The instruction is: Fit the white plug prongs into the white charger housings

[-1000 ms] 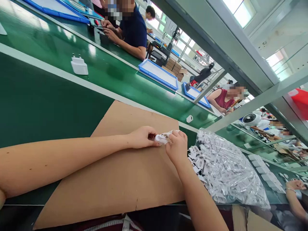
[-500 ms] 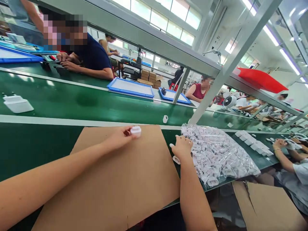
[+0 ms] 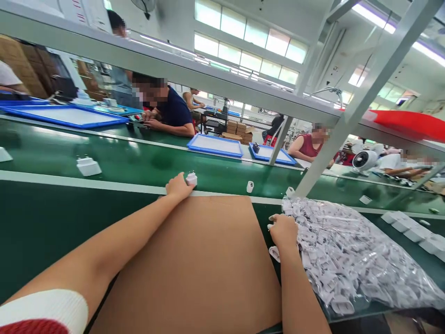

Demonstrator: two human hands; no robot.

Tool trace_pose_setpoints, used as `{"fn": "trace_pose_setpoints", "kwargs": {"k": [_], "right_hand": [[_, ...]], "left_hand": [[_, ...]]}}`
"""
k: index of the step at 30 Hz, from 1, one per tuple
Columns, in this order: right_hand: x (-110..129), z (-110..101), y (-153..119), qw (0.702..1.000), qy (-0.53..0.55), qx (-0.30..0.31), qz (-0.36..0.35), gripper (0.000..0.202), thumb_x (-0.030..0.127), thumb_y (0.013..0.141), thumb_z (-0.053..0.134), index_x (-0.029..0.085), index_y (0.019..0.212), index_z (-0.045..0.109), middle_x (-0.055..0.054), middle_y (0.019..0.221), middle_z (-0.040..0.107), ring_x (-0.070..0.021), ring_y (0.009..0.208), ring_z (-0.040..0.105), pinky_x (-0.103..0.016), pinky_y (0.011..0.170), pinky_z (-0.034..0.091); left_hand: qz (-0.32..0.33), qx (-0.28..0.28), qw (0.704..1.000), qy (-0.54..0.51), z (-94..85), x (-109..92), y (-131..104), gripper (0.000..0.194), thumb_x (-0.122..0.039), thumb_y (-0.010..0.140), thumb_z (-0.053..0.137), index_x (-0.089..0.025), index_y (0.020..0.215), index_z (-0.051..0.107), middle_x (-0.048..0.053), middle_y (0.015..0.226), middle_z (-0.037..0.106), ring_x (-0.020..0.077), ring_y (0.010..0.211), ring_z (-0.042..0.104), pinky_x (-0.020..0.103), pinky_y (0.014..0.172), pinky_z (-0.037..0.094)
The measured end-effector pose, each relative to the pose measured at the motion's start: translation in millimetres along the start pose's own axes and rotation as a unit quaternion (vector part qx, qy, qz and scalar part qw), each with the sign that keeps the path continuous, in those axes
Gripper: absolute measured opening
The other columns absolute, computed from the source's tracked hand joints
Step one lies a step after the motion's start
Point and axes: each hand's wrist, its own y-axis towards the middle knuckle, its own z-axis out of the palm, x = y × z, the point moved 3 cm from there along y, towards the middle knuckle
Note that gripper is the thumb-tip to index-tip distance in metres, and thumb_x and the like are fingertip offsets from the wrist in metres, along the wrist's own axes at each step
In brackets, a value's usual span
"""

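My left hand (image 3: 179, 186) reaches over the far edge of the cardboard sheet (image 3: 201, 260) to the green belt (image 3: 153, 162), its fingers around a white plug adapter (image 3: 191, 179) with the prongs up. Between sheet and bag, my right hand (image 3: 283, 231) is bent over the green surface; whether it pinches something small is hidden. A loose white piece (image 3: 274, 253) lies just below its fingers. Beside that hand is the clear bag of white plastic parts (image 3: 351, 250). Other white adapters stand on the belt, one (image 3: 88, 166) to the left and one (image 3: 250, 186) right of centre.
Slanting metal posts (image 3: 327, 139) and a long rail cross above the belt. Blue-rimmed trays (image 3: 215, 145) line its far side, where a person in dark blue (image 3: 177, 111) works. White blocks (image 3: 413, 227) stand in a row at the right.
My left hand has moved from above the cardboard to the belt, carrying the white adapter. The camera view has shifted left. My right hand stays beside the bag.
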Motion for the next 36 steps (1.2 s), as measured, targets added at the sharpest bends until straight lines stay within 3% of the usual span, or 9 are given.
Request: {"fn": "trace_pose_setpoints", "kwargs": {"k": [3, 5, 8, 12, 17, 23, 28, 32, 36], "right_hand": [[7, 1, -1, 0.994, 0.078, -0.068, -0.046, 0.036, 0.013, 0.087, 0.056, 0.02, 0.117, 0.075, -0.012, 0.114, 0.066, -0.0306, 0.111, 0.056, -0.038, 0.09, 0.043], [16, 4, -4, 0.98, 0.147, -0.101, -0.086, 0.036, 0.013, 0.085, 0.055, 0.018, 0.115, 0.075, -0.012, 0.106, 0.065, -0.029, 0.105, 0.057, -0.038, 0.09, 0.045], [31, 11, -10, 0.95, 0.266, -0.099, -0.128, 0.034, 0.021, 0.083, 0.056, 0.017, 0.111, 0.076, -0.011, 0.098, 0.061, -0.026, 0.09, 0.058, -0.038, 0.081, 0.048], [52, 22, -18, 0.862, 0.491, -0.008, -0.126, 0.035, 0.034, 0.077, 0.062, 0.021, 0.107, 0.076, -0.008, 0.099, 0.061, -0.0195, 0.074, 0.058, -0.031, 0.061, 0.047], [65, 37, -20, 0.759, 0.634, 0.136, -0.052, 0.041, 0.039, 0.062, 0.079, 0.02, 0.099, 0.077, -0.005, 0.085, 0.071, -0.0143, 0.061, 0.052, -0.028, 0.055, 0.039], [63, 33, -20, 0.73, 0.667, 0.147, -0.008, 0.034, 0.042, 0.061, 0.083, 0.02, 0.087, 0.079, -0.005, 0.086, 0.073, -0.0126, 0.062, 0.052, -0.028, 0.059, 0.039], [60, 36, -18, 0.642, 0.744, 0.177, 0.051, 0.031, 0.036, 0.057, 0.088, 0.018, 0.077, 0.074, -0.005, 0.08, 0.072, -0.0177, 0.075, 0.063, -0.029, 0.069, 0.049], [56, 37, -10, 0.568, 0.794, 0.192, 0.094, 0.01, 0.027, 0.07, 0.075, 0.02, 0.074, 0.069, -0.006, 0.088, 0.073, -0.0198, 0.086, 0.067, -0.029, 0.071, 0.055], [52, 38, -6, 0.555, 0.793, 0.213, 0.135, 0.009, 0.02, 0.079, 0.057, 0.021, 0.075, 0.065, -0.006, 0.089, 0.073, -0.0174, 0.081, 0.068, -0.031, 0.076, 0.059]], "left_hand": [[0.024, -0.078, 0.997, -0.013, -5.1, -15, -20, 0.08, -0.034, 0.078, 0.068, -0.01, 0.148, 0.039, 0.023, 0.159, 0.031, 0.0424, 0.147, 0.026, 0.059, 0.119, 0.024], [0.109, -0.049, 0.99, -0.071, -4.7, -33, -41, 0.069, -0.03, 0.081, 0.064, -0.012, 0.145, 0.044, 0.021, 0.158, 0.032, 0.0399, 0.148, 0.024, 0.058, 0.121, 0.02], [0.232, 0.069, 0.96, -0.141, 0.1, -57, -84, 0.053, -0.032, 0.079, 0.067, -0.019, 0.13, 0.06, 0.014, 0.142, 0.054, 0.0331, 0.138, 0.043, 0.049, 0.119, 0.033], [0.344, 0.261, 0.871, -0.233, 10.5, -70, -141, 0.082, -0.044, 0.068, 0.081, -0.027, 0.142, 0.052, 0.01, 0.143, 0.056, 0.0293, 0.129, 0.054, 0.041, 0.11, 0.045], [0.287, 0.421, 0.784, -0.356, 26.4, -68, -167, 0.036, -0.041, 0.084, 0.069, -0.02, 0.113, 0.069, 0.006, 0.103, 0.074, 0.0217, 0.091, 0.067, 0.036, 0.085, 0.054], [0.244, 0.425, 0.781, -0.388, 34.5, -66, -165, 0.033, -0.034, 0.081, 0.072, -0.02, 0.11, 0.069, 0.006, 0.101, 0.075, 0.02, 0.088, 0.068, 0.033, 0.081, 0.053], [0.222, 0.448, 0.768, -0.399, 38.0, -66, -166, 0.036, -0.035, 0.075, 0.077, -0.017, 0.105, 0.068, 0.007, 0.098, 0.074, 0.0201, 0.088, 0.068, 0.033, 0.082, 0.054], [0.251, 0.435, 0.787, -0.358, 33.9, -65, -165, 0.032, -0.039, 0.077, 0.074, -0.017, 0.1, 0.072, 0.007, 0.095, 0.073, 0.0188, 0.083, 0.066, 0.032, 0.078, 0.053], [0.312, 0.38, 0.804, -0.335, 24.5, -66, -161, 0.03, -0.038, 0.077, 0.07, -0.019, 0.1, 0.074, 0.009, 0.11, 0.069, 0.0197, 0.087, 0.064, 0.032, 0.076, 0.052]]}}
